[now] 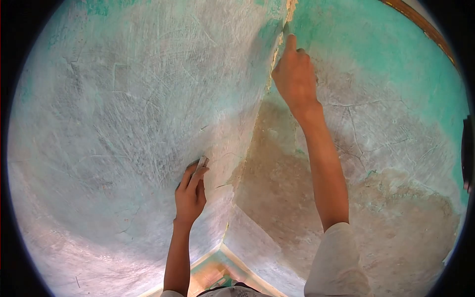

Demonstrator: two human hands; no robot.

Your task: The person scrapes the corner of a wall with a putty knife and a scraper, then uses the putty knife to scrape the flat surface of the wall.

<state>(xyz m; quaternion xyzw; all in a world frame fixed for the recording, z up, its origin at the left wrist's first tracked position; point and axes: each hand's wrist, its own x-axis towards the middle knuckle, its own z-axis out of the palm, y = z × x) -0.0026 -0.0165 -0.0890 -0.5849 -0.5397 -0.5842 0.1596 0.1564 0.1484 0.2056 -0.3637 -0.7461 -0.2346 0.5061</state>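
Note:
My right hand point(298, 79) is raised high in the corner where two walls meet, its index finger stretched along a thin dark blade point(286, 28). The blade's tip lies at the corner seam point(273, 62), where yellowish material shows through the paint. Most of this tool is hidden in the closed fist. Lower down, my left hand point(190, 195) is in front of the left wall point(133, 123), fingers closed around a small greyish flat-edged piece point(202, 162). Only its end shows, so I cannot tell its kind.
The right wall point(391, 54) has green paint above, with cracked grey plaster and a brown bare patch point(277, 188) below. A brown wooden edge point(425, 27) runs along the top right. A dark object point(466, 153) stands at the far right. Pale skirting point(221, 247) meets the floor below.

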